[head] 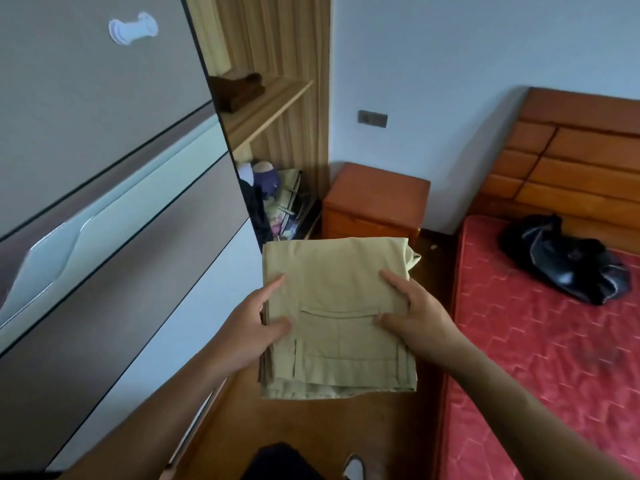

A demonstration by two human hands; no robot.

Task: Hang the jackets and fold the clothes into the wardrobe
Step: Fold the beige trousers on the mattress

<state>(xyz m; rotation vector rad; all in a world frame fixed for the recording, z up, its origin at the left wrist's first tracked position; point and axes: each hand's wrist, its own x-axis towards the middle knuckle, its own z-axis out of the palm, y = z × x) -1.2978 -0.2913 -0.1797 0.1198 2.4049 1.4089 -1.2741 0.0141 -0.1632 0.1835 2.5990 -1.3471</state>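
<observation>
Folded khaki trousers (332, 289) are held flat in the air in front of me, back pocket facing up. My left hand (252, 327) grips their left edge, thumb on top. My right hand (415, 317) grips the right side, fingers spread over the cloth. The wardrobe (277, 109) stands ahead on the left, its opening showing a wooden shelf with a folded brown garment (239, 90). On the red mattress at the right lies a crumpled black jacket (564, 259).
A grey and white sliding wardrobe door (104, 168) fills the left. Mixed clothes and bags (277, 199) sit in the wardrobe's lower compartment. A wooden bedside table (374, 202) stands by the wall, the bed's headboard (571, 161) to its right. Wooden floor runs between wardrobe and bed.
</observation>
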